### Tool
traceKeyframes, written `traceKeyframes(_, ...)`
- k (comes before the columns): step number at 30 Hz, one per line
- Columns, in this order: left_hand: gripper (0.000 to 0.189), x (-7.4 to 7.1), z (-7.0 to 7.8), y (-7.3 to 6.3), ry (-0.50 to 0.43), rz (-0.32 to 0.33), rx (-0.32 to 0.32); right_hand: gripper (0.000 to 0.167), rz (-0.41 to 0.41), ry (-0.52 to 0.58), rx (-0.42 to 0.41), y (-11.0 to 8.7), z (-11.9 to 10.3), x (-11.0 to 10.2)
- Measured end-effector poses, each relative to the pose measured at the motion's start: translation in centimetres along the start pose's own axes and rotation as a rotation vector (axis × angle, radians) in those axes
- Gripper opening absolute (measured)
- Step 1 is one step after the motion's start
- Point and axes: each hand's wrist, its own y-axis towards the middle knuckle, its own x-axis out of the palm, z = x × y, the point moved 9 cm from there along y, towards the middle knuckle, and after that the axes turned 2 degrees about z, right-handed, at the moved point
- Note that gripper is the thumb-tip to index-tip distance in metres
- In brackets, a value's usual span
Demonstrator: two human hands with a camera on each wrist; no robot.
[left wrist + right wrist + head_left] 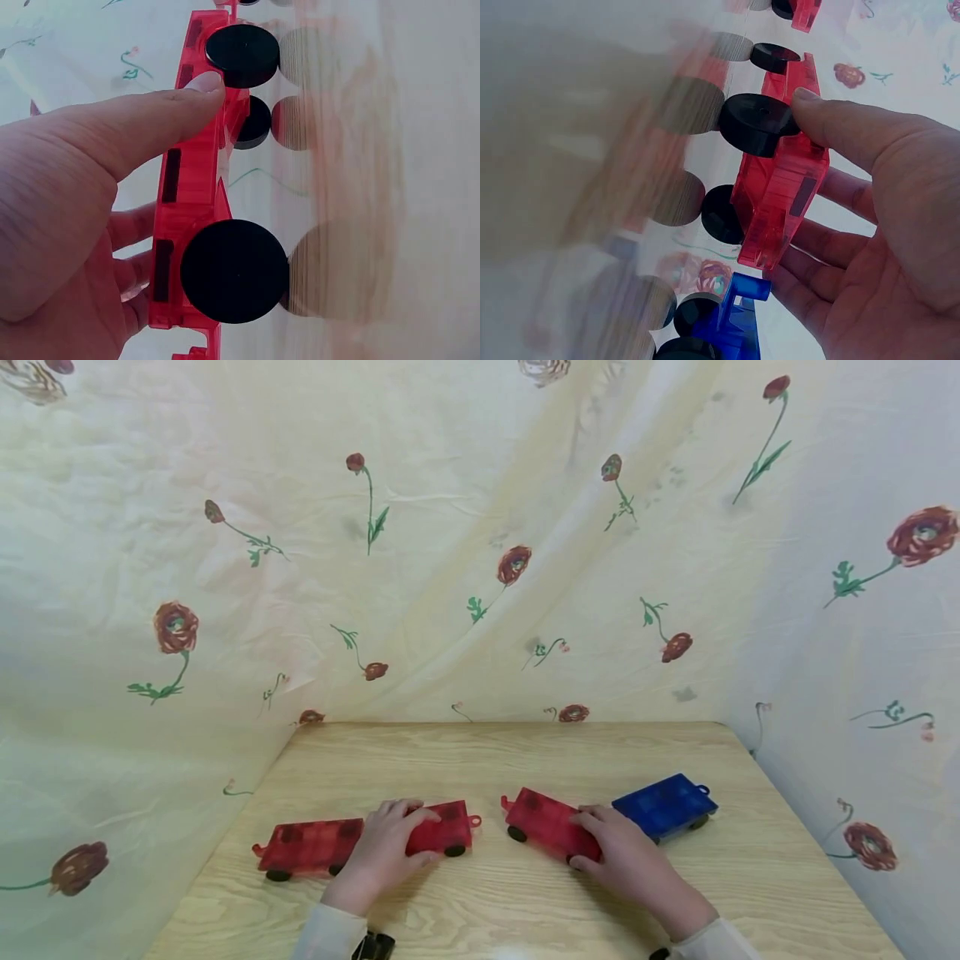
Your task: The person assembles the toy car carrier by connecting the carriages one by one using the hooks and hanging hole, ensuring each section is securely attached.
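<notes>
My left hand [380,846] grips a translucent red toy train car [446,828] across its width, thumb at the near side by the wheels and fingers at the far side. A ring coupler sticks out at that car's right end. My right hand [621,852] holds another red toy car [546,818], which is angled with its hook end toward the left hand's car; a gap separates the two. In the right wrist view, the thumb lies on its side above a black wheel [759,124], and the fingers are behind it.
A third red car [313,845] stands at the left, close to my left hand. Just behind my right hand is a blue car [666,807], its ring coupler pointing right. Everything rests on a light wooden table [510,752], with flower-printed cloth [435,585] behind and at the sides.
</notes>
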Motion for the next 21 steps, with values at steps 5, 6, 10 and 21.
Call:
traceKeyframes(5,0.050,0.13,-0.13,-0.02,-0.023,-0.015,0.007,0.050,-0.005,-0.001,-0.028,-0.32,-0.60,0.02)
traceKeyframes(6,0.049,0.18,-0.16,-0.02,-0.041,-0.022,0.004,0.049,-0.002,-0.002,-0.030,-0.36,-0.65,-0.01)
traceKeyframes(10,0.047,0.42,-0.35,-0.16,-0.132,-0.057,-0.018,0.048,0.004,0.000,-0.025,-0.42,-0.75,-0.06)
traceKeyframes(21,0.049,0.27,-0.17,-0.23,-0.194,-0.056,-0.025,0.046,0.014,0.032,-0.038,-0.44,-0.52,0.02)
